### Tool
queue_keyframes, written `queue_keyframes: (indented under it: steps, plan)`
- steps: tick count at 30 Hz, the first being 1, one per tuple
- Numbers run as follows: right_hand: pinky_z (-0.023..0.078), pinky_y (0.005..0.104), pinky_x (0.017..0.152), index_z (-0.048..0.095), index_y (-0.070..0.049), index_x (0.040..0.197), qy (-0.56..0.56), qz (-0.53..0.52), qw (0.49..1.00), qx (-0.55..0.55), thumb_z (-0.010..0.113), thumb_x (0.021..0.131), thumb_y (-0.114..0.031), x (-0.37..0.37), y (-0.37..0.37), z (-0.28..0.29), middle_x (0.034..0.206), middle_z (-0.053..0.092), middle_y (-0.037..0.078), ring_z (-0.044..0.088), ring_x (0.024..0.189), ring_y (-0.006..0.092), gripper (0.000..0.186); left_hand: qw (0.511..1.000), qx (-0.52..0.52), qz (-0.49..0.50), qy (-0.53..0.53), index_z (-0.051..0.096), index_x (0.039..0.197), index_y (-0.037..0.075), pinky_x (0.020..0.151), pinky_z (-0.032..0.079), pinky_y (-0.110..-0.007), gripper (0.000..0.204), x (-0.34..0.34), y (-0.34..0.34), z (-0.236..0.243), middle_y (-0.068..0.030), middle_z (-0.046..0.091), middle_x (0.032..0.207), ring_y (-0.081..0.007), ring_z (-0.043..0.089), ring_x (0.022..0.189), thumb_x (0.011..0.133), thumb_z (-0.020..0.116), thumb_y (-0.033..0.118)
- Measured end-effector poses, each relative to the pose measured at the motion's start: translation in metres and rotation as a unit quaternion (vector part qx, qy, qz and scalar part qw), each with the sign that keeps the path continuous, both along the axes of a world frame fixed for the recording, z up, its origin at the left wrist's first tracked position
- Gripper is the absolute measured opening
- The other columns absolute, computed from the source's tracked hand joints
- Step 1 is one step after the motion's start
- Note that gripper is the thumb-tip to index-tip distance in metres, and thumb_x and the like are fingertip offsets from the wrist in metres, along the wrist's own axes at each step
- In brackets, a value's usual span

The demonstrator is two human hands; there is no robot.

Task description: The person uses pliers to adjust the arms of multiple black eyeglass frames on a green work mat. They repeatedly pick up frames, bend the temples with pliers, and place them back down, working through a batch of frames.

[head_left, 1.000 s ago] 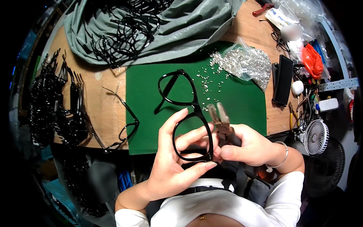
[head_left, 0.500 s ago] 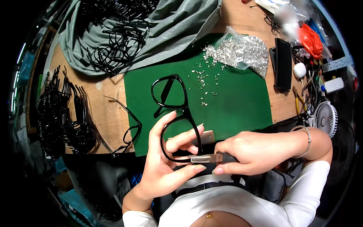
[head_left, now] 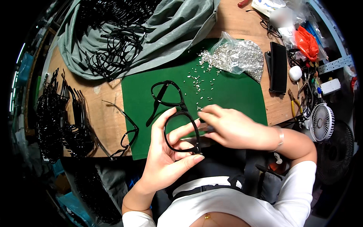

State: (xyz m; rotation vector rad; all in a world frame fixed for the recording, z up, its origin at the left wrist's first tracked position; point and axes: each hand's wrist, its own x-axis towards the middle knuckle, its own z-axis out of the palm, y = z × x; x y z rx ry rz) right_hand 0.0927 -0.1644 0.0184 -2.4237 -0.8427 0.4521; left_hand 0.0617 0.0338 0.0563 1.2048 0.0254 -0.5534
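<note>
My left hand (head_left: 163,165) grips black glasses frames (head_left: 197,139) by their lower lens rim, upper rim and one temple extending over the green mat (head_left: 140,145). Just right of the frames, my right hand (head_left: 239,128) is smeared by motion, fingers curved over a dark, blurred tool (head_left: 206,129); whether it still grips this is unclear. A flat metal piece beneath that hand is partly hidden. Small silver pieces (head_left: 197,83) are scattered beyond the hands, beside a clear bag of them (head_left: 247,60). Another black frame (head_left: 132,130) lies left of my left hand.
Piles of black frames (head_left: 51,117) lie at left, more on grey-green fabric (head_left: 181,26) at back. Along the right are a black case (head_left: 278,68), yellow-handled pliers (head_left: 293,108), cables, a red plastic bag (head_left: 307,43) and a white fan (head_left: 320,123) near a larger black fan.
The pliers were at the frames' lower rim half a second ago. My right hand has since moved up and left, blurred, and the jaws no longer show there. The held frames shifted slightly.
</note>
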Motion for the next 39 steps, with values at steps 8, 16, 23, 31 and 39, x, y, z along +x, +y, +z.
queue_keyframes:
  steps: [8,16,23,31,39]
  plan:
    - [0.044,0.0368,0.068,0.046,0.003,0.106,-0.063,-0.021,0.997,-0.027,0.062,0.068,-0.011,-0.007,-0.01,-0.008,0.101,0.047,0.015,0.055,0.073,0.029,0.043,0.985,-0.069,-0.072,-0.139,0.014,0.124,0.008,0.065,0.042,-0.021,0.074,-0.069,0.023,-0.043,-0.0253,0.045,0.115,-0.0068,0.049,0.065,0.069,0.062,-0.01]
    - [0.045,0.0402,0.064,0.048,0.001,0.079,-0.033,-0.089,0.995,0.012,0.059,0.067,-0.005,0.032,0.007,-0.044,0.073,0.053,0.016,0.055,0.072,0.0327,0.017,0.994,-0.096,-0.032,0.038,0.008,0.129,0.01,0.086,0.041,-0.034,0.088,-0.059,0.012,-0.043,-0.0221,0.04,0.121,-0.0236,0.052,0.1,0.065,0.065,-0.009]
    - [0.044,0.0395,0.063,0.049,0.0,0.08,-0.044,-0.07,0.996,-0.03,0.058,0.068,-0.006,0.033,0.015,-0.043,0.073,0.052,0.015,0.054,0.071,0.0332,0.016,0.997,-0.016,-0.039,0.06,0.032,0.109,0.002,0.079,0.044,-0.028,0.035,-0.06,0.012,-0.059,-0.0135,0.049,0.101,-0.0164,0.055,0.09,0.08,0.049,-0.008]
    - [0.043,0.0277,0.056,0.051,0.0,0.082,0.183,-0.197,0.925,0.27,0.058,0.076,-0.004,-0.013,0.024,0.002,0.072,0.052,0.01,0.055,0.062,0.017,0.01,0.993,0.002,0.117,-0.026,0.024,0.125,-0.005,0.074,0.048,-0.025,0.05,-0.059,-0.03,-0.06,-0.017,0.051,0.102,-0.0153,0.058,0.082,0.081,0.048,-0.007]
    - [0.04,0.02,0.056,0.048,-0.002,0.086,0.46,-0.296,0.723,0.422,0.057,0.083,-0.016,-0.018,0.032,-0.003,0.07,0.051,0.001,0.047,0.063,0.0051,0.017,0.992,0.026,0.097,-0.071,0.023,0.123,-0.001,0.075,0.049,-0.027,0.052,-0.054,-0.036,-0.057,-0.0185,0.048,0.105,-0.0183,0.059,0.083,0.078,0.046,-0.013]
